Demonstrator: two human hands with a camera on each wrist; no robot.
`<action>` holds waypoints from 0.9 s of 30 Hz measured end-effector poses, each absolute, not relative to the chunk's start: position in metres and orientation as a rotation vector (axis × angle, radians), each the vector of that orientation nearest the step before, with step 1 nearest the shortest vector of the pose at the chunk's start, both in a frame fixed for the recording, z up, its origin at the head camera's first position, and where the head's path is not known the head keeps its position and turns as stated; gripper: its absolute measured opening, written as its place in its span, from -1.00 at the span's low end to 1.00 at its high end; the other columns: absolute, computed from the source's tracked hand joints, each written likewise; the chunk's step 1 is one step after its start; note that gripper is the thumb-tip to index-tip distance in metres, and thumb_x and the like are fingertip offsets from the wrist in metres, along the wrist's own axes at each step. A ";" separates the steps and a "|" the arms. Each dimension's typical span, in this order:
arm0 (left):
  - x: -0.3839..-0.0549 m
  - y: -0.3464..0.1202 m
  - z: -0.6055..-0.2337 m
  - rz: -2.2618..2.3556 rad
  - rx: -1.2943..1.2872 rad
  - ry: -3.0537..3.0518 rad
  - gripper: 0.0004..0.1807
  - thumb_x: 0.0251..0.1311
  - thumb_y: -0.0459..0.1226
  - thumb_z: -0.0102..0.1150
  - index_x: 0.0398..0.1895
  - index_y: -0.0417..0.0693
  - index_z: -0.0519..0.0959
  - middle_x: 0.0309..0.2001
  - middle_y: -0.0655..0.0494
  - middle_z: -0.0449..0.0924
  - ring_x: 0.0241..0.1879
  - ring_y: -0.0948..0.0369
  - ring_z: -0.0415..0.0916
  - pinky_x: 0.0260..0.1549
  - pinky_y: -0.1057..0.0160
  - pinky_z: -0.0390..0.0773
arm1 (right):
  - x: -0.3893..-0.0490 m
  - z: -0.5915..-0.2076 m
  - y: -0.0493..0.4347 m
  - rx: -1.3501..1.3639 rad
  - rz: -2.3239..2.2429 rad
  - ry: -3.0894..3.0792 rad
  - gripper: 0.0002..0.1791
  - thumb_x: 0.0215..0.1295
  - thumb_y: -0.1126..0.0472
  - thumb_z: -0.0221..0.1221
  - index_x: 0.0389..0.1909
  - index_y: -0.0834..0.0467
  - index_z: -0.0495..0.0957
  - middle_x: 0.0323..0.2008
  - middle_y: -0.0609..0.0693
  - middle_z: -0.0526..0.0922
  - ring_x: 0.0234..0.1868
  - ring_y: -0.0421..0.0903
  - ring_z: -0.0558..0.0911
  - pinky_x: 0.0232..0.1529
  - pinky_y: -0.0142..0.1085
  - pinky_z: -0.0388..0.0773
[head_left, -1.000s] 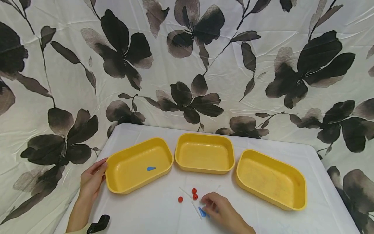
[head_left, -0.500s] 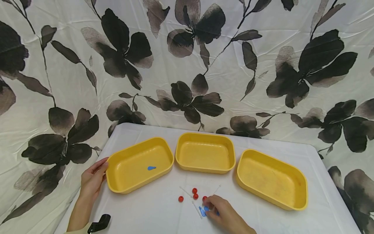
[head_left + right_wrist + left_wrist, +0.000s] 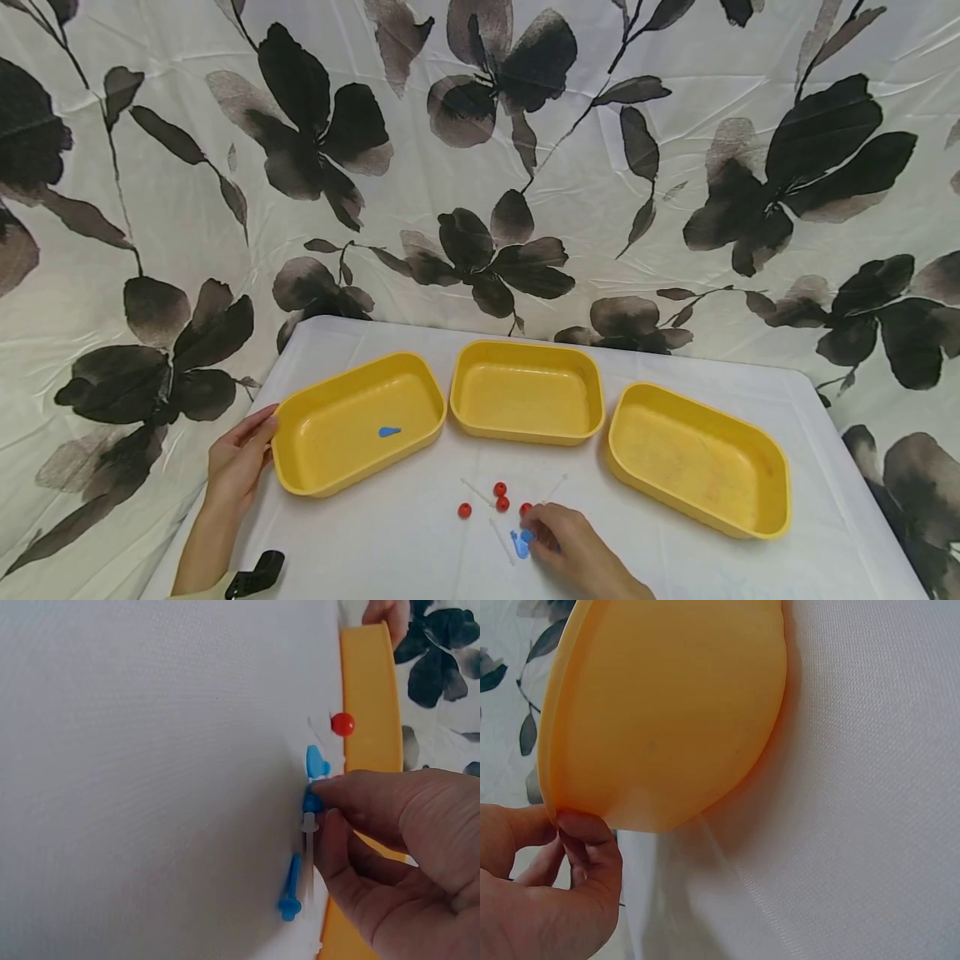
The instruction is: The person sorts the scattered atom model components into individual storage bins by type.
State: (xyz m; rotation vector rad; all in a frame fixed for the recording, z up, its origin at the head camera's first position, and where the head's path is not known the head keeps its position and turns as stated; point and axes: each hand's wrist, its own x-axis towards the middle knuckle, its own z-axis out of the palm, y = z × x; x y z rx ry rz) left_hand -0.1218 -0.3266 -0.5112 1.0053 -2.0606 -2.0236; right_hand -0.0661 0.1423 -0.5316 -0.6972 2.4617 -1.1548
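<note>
My left hand (image 3: 234,467) pinches the outer end rim of the left yellow tray (image 3: 360,471), thumb and fingers at its edge in the left wrist view. A small blue plastic piece (image 3: 388,432) lies in that tray. Over the table's front middle, my right hand (image 3: 573,542) pinches a small blue plastic piece (image 3: 312,801) between thumb and finger, close to the cloth. Beside it lie another blue piece (image 3: 521,547), a blue peg-like piece (image 3: 291,889) and a thin white stick (image 3: 310,862). Several red beads (image 3: 502,504) and white sticks (image 3: 501,542) are scattered nearby.
A middle yellow tray (image 3: 525,435) and a right yellow tray (image 3: 705,508) stand behind and to the right of the loose pieces, with nothing in them. White cloth (image 3: 390,550) covers the table. A flowered curtain (image 3: 600,208) hangs behind.
My right hand has shifted slightly right, uncovering a red bead and more of the blue pieces. One white stick has moved a little left. The left hand stays on the tray rim.
</note>
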 end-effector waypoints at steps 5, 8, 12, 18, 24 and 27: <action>-0.122 -0.326 -0.512 -2.020 1.014 -2.064 -0.44 0.51 -0.15 0.12 0.51 -0.06 0.37 -0.08 0.39 0.51 -0.19 0.38 0.50 -0.24 0.54 0.59 | -0.067 -0.532 0.141 -0.715 -1.150 2.468 -0.81 0.25 0.46 0.32 -0.17 0.17 0.66 -0.36 -0.24 0.57 -0.36 -0.38 0.46 -0.29 -0.43 0.54; -0.122 -0.327 -0.511 -2.026 1.011 -2.060 -0.43 0.50 -0.14 0.13 0.51 -0.05 0.37 -0.09 0.40 0.52 -0.19 0.38 0.49 -0.25 0.54 0.59 | -0.067 -0.532 0.142 -0.754 -1.161 2.491 -0.83 0.28 0.44 0.32 -0.18 0.16 0.66 -0.37 -0.25 0.56 -0.36 -0.39 0.46 -0.29 -0.44 0.53; -0.122 -0.327 -0.512 -2.023 1.002 -2.072 -0.42 0.50 -0.12 0.13 0.51 -0.05 0.37 -0.08 0.39 0.51 -0.18 0.37 0.49 -0.25 0.54 0.59 | -0.068 -0.530 0.142 -0.836 -1.205 2.519 -0.85 0.30 0.43 0.31 -0.18 0.16 0.65 -0.36 -0.20 0.60 -0.34 -0.38 0.47 -0.29 -0.44 0.55; -0.121 -0.327 -0.513 -2.004 1.024 -2.087 -0.42 0.51 -0.12 0.12 0.52 -0.04 0.36 -0.05 0.37 0.50 -0.18 0.38 0.50 -0.23 0.55 0.59 | -0.072 -0.524 0.141 -0.802 -1.292 2.478 -0.90 0.36 0.36 0.30 -0.18 0.13 0.66 -0.31 -0.18 0.65 -0.31 -0.38 0.54 -0.27 -0.42 0.60; -0.121 -0.327 -0.513 -1.996 1.012 -2.093 -0.43 0.51 -0.12 0.12 0.51 -0.06 0.37 -0.06 0.37 0.50 -0.18 0.37 0.50 -0.23 0.54 0.59 | -0.078 -0.523 0.136 -0.826 -1.389 2.454 -0.86 0.33 0.41 0.29 -0.20 0.12 0.65 -0.30 -0.15 0.66 -0.30 -0.35 0.57 -0.28 -0.41 0.63; -0.122 -0.327 -0.512 -2.003 1.003 -2.086 -0.43 0.51 -0.13 0.12 0.51 -0.06 0.37 -0.07 0.36 0.51 -0.18 0.37 0.50 -0.23 0.53 0.60 | -0.081 -0.523 0.133 -0.874 -1.438 2.455 -0.82 0.30 0.47 0.27 -0.19 0.15 0.66 -0.29 -0.11 0.68 -0.30 -0.34 0.59 -0.28 -0.40 0.65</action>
